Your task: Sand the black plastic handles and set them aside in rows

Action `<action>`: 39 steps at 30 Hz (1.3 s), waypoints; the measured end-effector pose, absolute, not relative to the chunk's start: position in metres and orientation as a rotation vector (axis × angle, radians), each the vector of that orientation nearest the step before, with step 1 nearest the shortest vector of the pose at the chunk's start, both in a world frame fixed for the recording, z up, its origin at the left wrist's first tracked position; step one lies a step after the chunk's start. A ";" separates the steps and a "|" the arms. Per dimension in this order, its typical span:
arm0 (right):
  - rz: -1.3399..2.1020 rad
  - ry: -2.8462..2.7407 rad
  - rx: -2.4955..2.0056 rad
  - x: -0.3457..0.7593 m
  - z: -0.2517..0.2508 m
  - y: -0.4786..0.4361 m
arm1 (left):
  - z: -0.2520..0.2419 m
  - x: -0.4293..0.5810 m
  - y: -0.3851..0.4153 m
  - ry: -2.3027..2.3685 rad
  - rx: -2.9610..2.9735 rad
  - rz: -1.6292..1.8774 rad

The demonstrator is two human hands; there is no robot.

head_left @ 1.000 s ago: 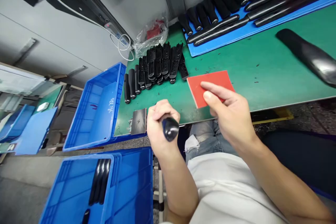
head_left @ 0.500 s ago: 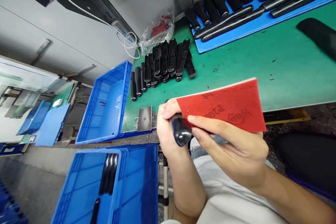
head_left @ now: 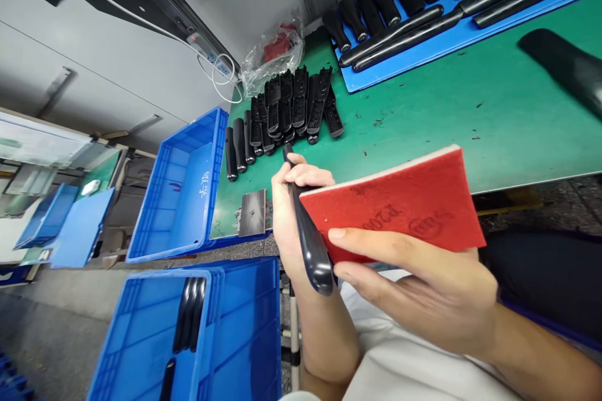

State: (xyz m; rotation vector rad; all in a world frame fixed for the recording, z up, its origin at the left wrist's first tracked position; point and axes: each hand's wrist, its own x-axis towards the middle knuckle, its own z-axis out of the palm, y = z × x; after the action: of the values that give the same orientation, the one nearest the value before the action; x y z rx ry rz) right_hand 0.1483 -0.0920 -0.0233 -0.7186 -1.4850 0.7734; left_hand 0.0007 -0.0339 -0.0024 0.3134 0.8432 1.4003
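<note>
In the head view my left hand (head_left: 286,200) is closed round a glossy black plastic handle part (head_left: 314,257), its rounded end pointing down toward me. My right hand (head_left: 423,282) grips a red sanding sponge (head_left: 399,200) with a pale backing and dark print that reads roughly P2000. The sponge's left edge lies against the side of the handle part, where the index finger and thumb of my right hand press near it. Whatever the other fingers of my right hand do is hidden behind the sponge.
Several black shells (head_left: 298,100) lie piled on the green table (head_left: 423,106). Beyond stands a clear bag (head_left: 277,53) with red pads. More black parts rest on a blue sheet (head_left: 376,78). Blue crates (head_left: 188,182) stand left; a lower crate (head_left: 136,326) holds black parts. A dark plate (head_left: 253,213) lies by the table edge.
My left hand has turned the handle part, so more of its long side shows instead of its end. The sponge has shifted slightly down with my right hand. The view has moved slightly.
</note>
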 end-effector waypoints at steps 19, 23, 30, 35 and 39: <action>1.671 -1.063 -0.617 0.176 -0.038 -0.083 | -0.004 0.009 -0.037 0.701 0.186 1.443; 1.859 -1.225 -0.432 0.178 -0.027 -0.075 | -0.003 0.008 -0.035 0.708 0.160 1.442; 2.122 -1.765 -0.073 0.178 -0.014 -0.066 | -0.010 0.009 -0.030 0.675 0.090 1.434; 2.056 -1.785 0.058 0.172 -0.034 -0.065 | 0.000 -0.023 0.008 0.901 0.219 1.638; 1.795 -1.151 -0.649 0.186 -0.057 -0.062 | 0.017 -0.077 0.091 1.437 1.055 1.545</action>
State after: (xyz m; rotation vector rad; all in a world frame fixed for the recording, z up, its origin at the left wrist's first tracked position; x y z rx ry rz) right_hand 0.1861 -0.0616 -0.0565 -0.6493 -1.1509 1.7945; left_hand -0.0773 0.0912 0.0166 1.0553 1.4367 1.5454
